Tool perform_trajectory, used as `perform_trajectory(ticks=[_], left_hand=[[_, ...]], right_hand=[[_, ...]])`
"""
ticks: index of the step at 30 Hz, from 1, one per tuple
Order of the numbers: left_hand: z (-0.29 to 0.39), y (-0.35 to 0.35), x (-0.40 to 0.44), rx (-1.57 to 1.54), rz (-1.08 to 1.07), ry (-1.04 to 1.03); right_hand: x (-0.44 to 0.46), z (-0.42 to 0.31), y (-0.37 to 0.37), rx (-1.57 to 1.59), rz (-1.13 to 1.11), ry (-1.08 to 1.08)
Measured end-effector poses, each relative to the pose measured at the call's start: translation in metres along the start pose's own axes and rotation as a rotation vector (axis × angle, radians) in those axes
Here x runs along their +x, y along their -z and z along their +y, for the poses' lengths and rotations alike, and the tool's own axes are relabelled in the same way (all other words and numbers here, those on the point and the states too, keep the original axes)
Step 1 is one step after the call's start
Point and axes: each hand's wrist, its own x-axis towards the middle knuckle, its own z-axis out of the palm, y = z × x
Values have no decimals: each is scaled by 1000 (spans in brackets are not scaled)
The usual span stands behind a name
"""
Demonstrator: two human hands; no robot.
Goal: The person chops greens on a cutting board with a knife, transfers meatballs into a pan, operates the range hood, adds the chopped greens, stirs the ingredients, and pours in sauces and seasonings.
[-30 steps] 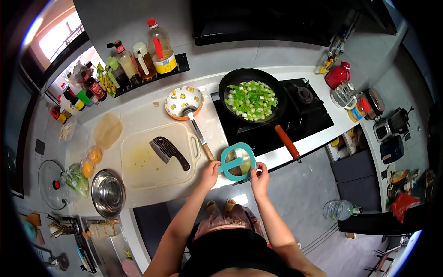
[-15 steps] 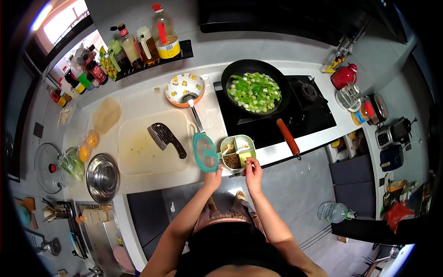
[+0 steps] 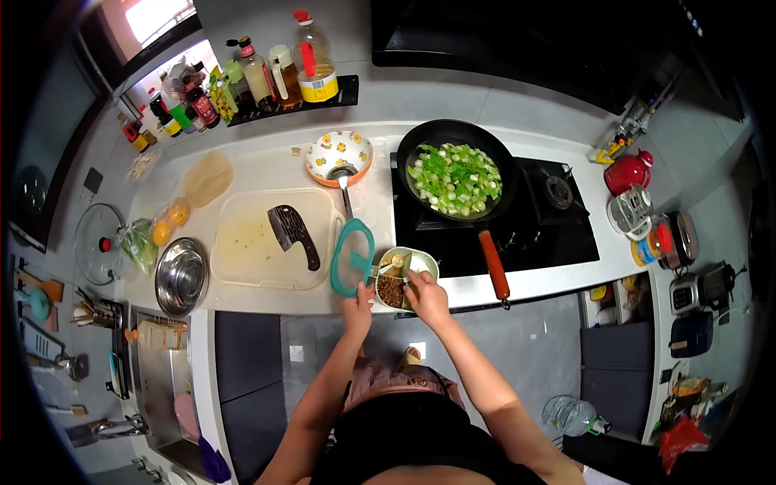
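Observation:
Near the counter's front edge stands a seasoning box [image 3: 392, 293] with compartments of brown granules and pale contents. Its teal-rimmed clear lid [image 3: 352, 257] is raised on the left side. My left hand [image 3: 357, 305] is closed at the lower edge of the lid, by the box's left side. My right hand [image 3: 427, 296] reaches over the right part of the box with its fingers pinched together; what they hold, if anything, is hidden. Behind the box on the right, a black pan [image 3: 411, 194] with chopped green and white vegetables [image 3: 457, 179] rests on the black stove [image 3: 533, 234].
A cleaver [image 3: 293, 234] lies on the cutting board [image 3: 242, 273]. A patterned bowl [image 3: 326, 147] holds a metal ladle [image 3: 344, 181]. Farther left is a steel basin [image 3: 181, 276]. The pan's red handle [image 3: 494, 267] points toward the front edge. Bottles [image 3: 316, 65] line a shelf behind.
The teal lid has swung from over the box to its left, uncovering the compartments. My right hand has moved from the box's right edge to above its contents. The view has shifted.

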Motion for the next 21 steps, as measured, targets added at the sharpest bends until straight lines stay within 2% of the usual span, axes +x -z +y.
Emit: perform_trajectory(ticks=[4, 10, 19, 21], left_hand=[[-2, 14, 2, -79, 51, -53], [16, 35, 15, -106, 79, -99], [55, 55, 72, -73, -14, -226], [58, 56, 86, -52, -32, -238]], right_hand=[[21, -5, -1, 23, -53, 126], [44, -18, 15, 181, 271, 287], [73, -20, 8, 33, 436, 101], [83, -24, -3, 125, 413, -17]])
